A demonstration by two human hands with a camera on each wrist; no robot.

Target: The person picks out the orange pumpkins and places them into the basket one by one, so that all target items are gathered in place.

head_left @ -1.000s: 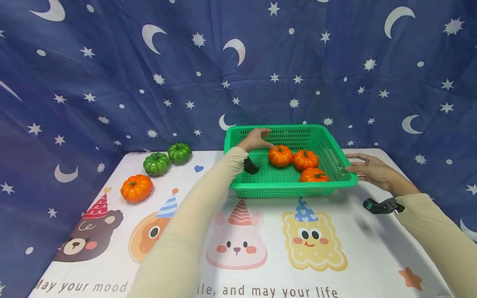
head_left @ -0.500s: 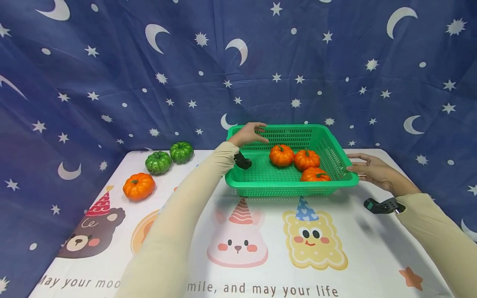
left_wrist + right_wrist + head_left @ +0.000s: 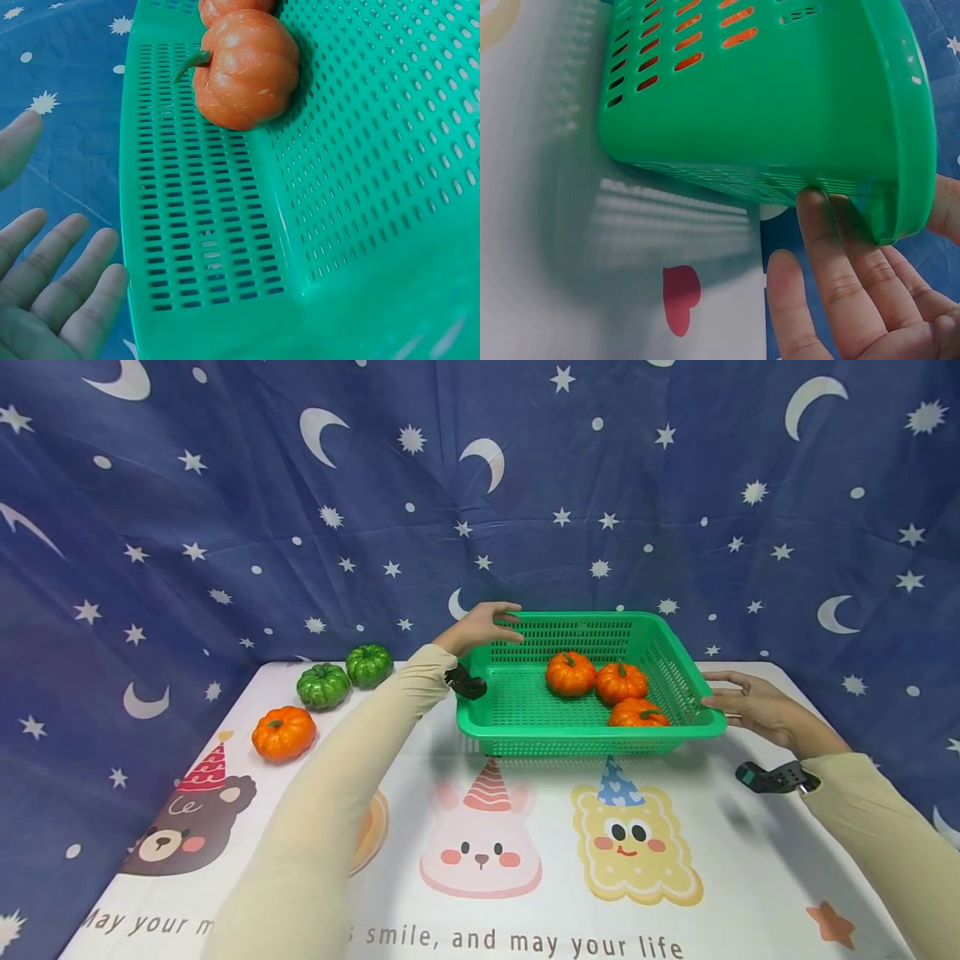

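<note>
A green plastic basket [image 3: 555, 732] stands at the back of the table with three orange pumpkins, one of them this pumpkin [image 3: 570, 674], toward its right side. Over its back left corner my left hand [image 3: 478, 625] hovers, fingers spread and holding nothing; the left wrist view shows it beside the rim. My right hand [image 3: 757, 710] holds the basket's right end, thumb at the rim, fingertips [image 3: 812, 201] against the outer wall underneath. On the table to the left lie an orange pumpkin [image 3: 283, 734], a green pumpkin [image 3: 323, 686] and another green pumpkin [image 3: 369, 666].
A white tablecloth [image 3: 555, 922] with cartoon animals and lettering covers the table. Directly behind the basket hangs a dark blue curtain [image 3: 405, 485] with moons and stars. My left forearm crosses over the cloth between the loose pumpkins and the basket.
My left hand has lifted from beside the leftmost pumpkin in the basket and moved left and up toward the back left corner. The right hand stays at the basket's right end.
</note>
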